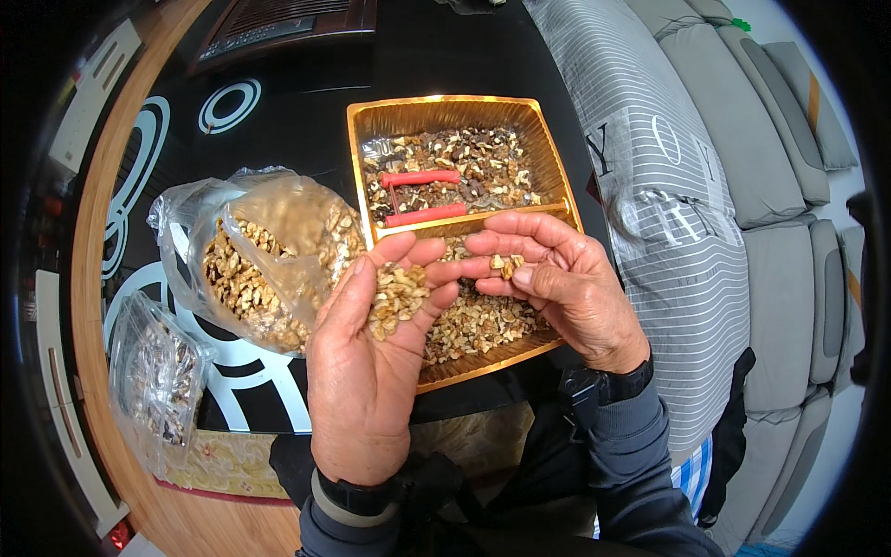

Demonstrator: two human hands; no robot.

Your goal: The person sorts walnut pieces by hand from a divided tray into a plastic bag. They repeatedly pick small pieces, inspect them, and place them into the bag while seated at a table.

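My left hand [372, 362] is cupped palm up around a small heap of walnut pieces [398, 299]. To its right, my right hand [564, 285] pinches a walnut piece [506, 265] between thumb and fingers. Both hands hover over the near compartment of a gold plastic tray [487, 369], which holds walnut bits [480, 324]. In the tray's far compartment, darker walnut fragments [459, 150] lie under a nutcracker with red handles [421, 178]. Left of my left hand, a clear plastic bag [278, 209] is full of walnut kernels [243, 278], and its near edge is hidden by that hand.
A clear plastic box [160, 376] with dark contents stands at the black table's [313, 132] near left edge. At the far left lies a dark wooden tray [299, 31] with a remote control [257, 36]. A grey sofa [773, 299] with a striped cover [668, 278] borders the table's right side.
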